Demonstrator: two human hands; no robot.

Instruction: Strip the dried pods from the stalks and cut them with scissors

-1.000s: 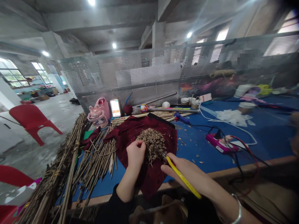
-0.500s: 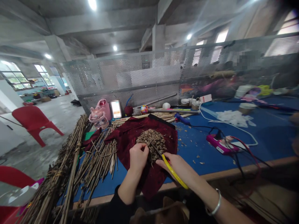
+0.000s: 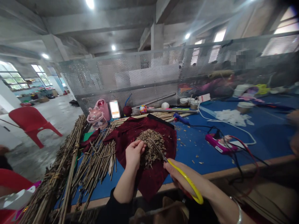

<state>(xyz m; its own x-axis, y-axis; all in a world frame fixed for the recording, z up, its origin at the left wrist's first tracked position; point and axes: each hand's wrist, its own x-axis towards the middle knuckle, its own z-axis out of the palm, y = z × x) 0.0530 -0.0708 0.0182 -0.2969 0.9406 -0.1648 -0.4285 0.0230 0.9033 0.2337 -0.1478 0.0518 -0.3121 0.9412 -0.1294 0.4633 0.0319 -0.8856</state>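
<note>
A heap of short dry twig pieces [image 3: 153, 146] lies on a dark red cloth [image 3: 127, 129] in front of me. At the heap's left edge is my left hand [image 3: 133, 154], its thumb and fingertips pinched together. Whatever is in that pinch is too small to make out. My right hand [image 3: 178, 171] grips yellow-handled scissors [image 3: 187, 177] at the lower right of the heap. Their dark blades point up and left over the twig pieces. Left of the cloth lies a spread of thin dry sticks [image 3: 95, 158].
Bundled long stalks [image 3: 63, 165] run along the table's left side. A pink power strip [image 3: 220, 143] with cables sits at the right, near a blue-handled tool [image 3: 181, 119]. A perforated metal screen [image 3: 130, 77] stands behind, with a pink jug [image 3: 102, 109] before it.
My left hand has moved slightly left, away from the scissors. My right hand has drawn back down and right with the scissors, whose yellow handles now show more.
</note>
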